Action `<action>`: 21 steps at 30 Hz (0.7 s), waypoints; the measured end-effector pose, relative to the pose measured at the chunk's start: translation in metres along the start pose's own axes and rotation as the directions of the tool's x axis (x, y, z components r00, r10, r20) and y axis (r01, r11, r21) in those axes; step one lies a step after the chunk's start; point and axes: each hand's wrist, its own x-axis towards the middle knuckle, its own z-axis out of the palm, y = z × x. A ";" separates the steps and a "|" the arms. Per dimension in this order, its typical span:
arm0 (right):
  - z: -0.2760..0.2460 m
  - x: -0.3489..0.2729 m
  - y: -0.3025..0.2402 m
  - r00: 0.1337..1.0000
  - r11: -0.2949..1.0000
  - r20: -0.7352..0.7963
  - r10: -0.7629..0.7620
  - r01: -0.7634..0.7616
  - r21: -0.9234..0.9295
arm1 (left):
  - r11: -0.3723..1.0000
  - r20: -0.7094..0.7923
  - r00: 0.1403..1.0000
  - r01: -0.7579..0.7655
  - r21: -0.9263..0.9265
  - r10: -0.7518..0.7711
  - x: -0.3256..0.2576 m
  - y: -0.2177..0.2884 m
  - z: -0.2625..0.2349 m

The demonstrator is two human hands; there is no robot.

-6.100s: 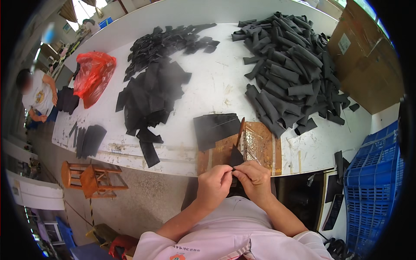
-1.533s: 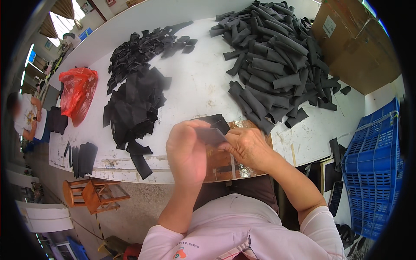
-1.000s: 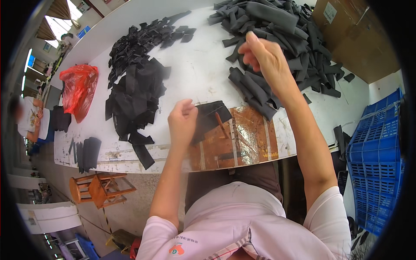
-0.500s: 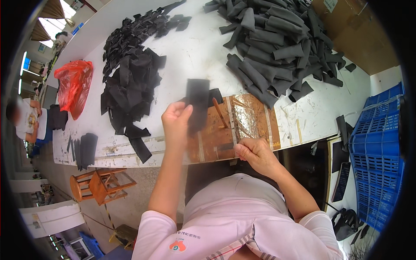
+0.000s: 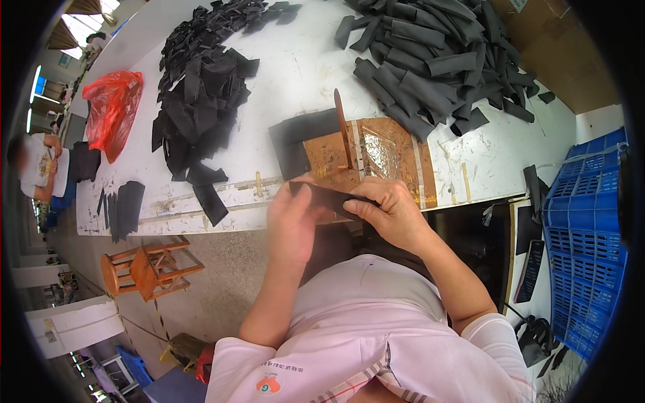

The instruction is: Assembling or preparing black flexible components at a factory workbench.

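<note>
A dark fabric strip (image 5: 327, 201) is stretched between my two hands just in front of the table's near edge. My left hand (image 5: 290, 218), slightly blurred, pinches its left end with the thumb on top. The other end is gripped by my right hand (image 5: 392, 209), thumb over it. Behind the hands lies a brown board (image 5: 326, 161) with strips of tape across it. A thin reddish-brown stick (image 5: 343, 131) rises from the board. Along the board's left side and far edge lie dark flat fabric pieces (image 5: 289, 153).
Flat dark pieces are heaped (image 5: 201, 107) at far left, rolled dark-grey pieces (image 5: 430, 74) at far right. A red plastic bag (image 5: 113, 111) and a few strips (image 5: 125, 209) lie leftmost. Blue crates (image 5: 584, 235) stand right, a wooden stool (image 5: 151, 269) lower left. Another person (image 5: 44, 168) is at far left.
My left hand has come down from above the board with a dark strip. My right hand has moved from the board's front edge and now grips the strip's other end.
</note>
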 end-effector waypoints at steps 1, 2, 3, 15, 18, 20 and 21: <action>-0.004 -0.002 -0.002 0.993 0.998 0.095 0.066 -0.066 0.002 | 1.000 0.006 1.000 0.002 -0.002 -0.002 0.000 -0.001 0.002; -0.004 -0.006 0.004 0.971 0.939 0.123 0.206 -0.232 0.253 | 0.996 -0.024 1.000 0.019 -0.083 -0.021 -0.001 -0.002 0.005; 0.000 -0.010 0.002 0.972 0.941 0.117 0.206 -0.230 0.250 | 0.986 -0.051 0.998 0.034 -0.164 -0.042 -0.002 -0.004 0.009; 0.018 -0.030 0.000 0.962 0.790 -0.192 0.194 -0.037 0.612 | 0.877 -0.023 0.982 0.155 -0.455 -0.186 -0.007 -0.037 0.016; 0.012 -0.026 0.009 0.960 0.970 -0.282 0.001 0.067 0.233 | 0.905 -0.047 0.979 0.164 -0.392 -0.198 -0.009 -0.039 0.018; 0.010 -0.025 0.010 0.929 0.998 -0.365 -0.060 0.059 -0.015 | 0.963 -0.046 0.965 0.253 -0.093 -0.258 -0.012 -0.037 0.015; 0.009 -0.024 0.010 0.930 0.998 -0.362 -0.060 0.059 -0.015 | 0.963 -0.049 0.965 0.251 -0.095 -0.257 -0.015 -0.037 0.017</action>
